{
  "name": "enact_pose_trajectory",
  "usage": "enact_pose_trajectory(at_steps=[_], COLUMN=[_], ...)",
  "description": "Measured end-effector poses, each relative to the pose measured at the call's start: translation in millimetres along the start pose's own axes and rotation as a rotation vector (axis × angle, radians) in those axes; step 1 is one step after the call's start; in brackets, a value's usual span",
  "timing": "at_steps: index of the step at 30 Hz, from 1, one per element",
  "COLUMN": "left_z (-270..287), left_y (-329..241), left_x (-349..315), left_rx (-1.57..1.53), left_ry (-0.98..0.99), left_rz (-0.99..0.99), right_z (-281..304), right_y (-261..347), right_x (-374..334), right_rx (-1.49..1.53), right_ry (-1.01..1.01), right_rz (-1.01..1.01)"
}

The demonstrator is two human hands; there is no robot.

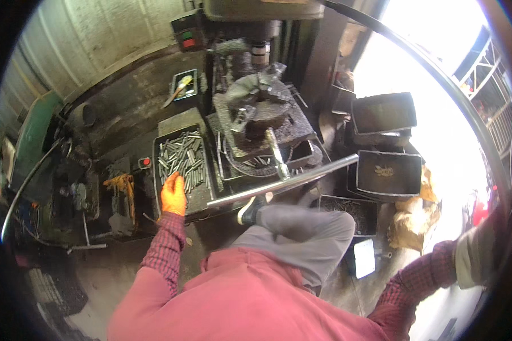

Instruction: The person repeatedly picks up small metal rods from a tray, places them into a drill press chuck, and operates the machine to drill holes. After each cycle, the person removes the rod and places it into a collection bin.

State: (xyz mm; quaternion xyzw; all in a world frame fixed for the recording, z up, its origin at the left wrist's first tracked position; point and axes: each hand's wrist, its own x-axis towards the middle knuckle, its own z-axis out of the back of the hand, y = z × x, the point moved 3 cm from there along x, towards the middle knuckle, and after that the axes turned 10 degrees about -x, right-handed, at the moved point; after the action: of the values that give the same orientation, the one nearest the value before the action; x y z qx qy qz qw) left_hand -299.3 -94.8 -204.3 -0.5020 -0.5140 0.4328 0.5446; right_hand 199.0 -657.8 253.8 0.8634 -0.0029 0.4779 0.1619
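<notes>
Occupying the left-centre of the frame: one left hand, in an orange glove, at the near left part of a dark tray. Fingers point up toward the contents and lie close together; whether they pinch anything cannot be told.

Contents of tray: many short metal pins, loose, lying at all angles, thickest in the upper and middle part.

Right arm: checked sleeve with a pale cuff, running out to the dark right rim; its hand cannot be made out, nor its state.

Upper centre: one machine, with a metal fixture on its bed; a control box with green and red buttons, to its left.

Centre: one long bright metal rod, slanting up to the right, its left end near the tray.

Above the tray: one small dish, a yellow-and-white tool lying across it.

Left: one orange cloth; one small box with a red button, just beside the tray.

Right: two dark bins, the upper bin and the lower bin, the latter holding a small pale heap; crumpled brown paper beneath.
</notes>
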Motion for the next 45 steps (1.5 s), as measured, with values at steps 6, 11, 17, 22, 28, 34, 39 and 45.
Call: enact_pose_trajectory(at_steps=[6,11,17,22,28,34,39,45], left_z=[-54.5,-110.9,-292.6,-327.1,-301.7,-294.4,-282.5,-190.4], left_y=[-136.0,-241.9,-330.1,-301.7,-234.3,-227.8,-223.1,-223.6], left_x=[2.9,-1.4,-112.3,-125.6,-93.9,-88.4,-82.9,-63.4], left_rx=[-0.351,-0.592,-0.665,-0.986,-1.343,-1.463,-1.344,0.047], left_ry=[0.154,0.217,0.777,0.891,0.744,0.763,0.701,0.691], left_rz=[-0.158,-0.283,-0.354,0.276,0.735,0.810,0.718,-0.479], right_z=[4.6,-29.6,-103.2,-124.9,-64.6,-52.9,-61.5,-20.4], right_y=[-32.6,-125.7,-243.0,-279.3,-281.1,-276.6,-281.9,-272.8], right_x=[-3.4,-43.3,-129.4,-168.6,-227.5,-240.5,-232.4,-245.6], right_rx=[-0.082,-0.097,0.005,-0.701,0.191,0.370,0.456,0.517], right_ry=[-0.007,0.155,0.039,0.198,-0.417,-0.411,-0.416,-0.527], right_rz=[-0.019,-0.067,-0.127,-0.629,-0.590,-0.616,-0.602,-0.641])
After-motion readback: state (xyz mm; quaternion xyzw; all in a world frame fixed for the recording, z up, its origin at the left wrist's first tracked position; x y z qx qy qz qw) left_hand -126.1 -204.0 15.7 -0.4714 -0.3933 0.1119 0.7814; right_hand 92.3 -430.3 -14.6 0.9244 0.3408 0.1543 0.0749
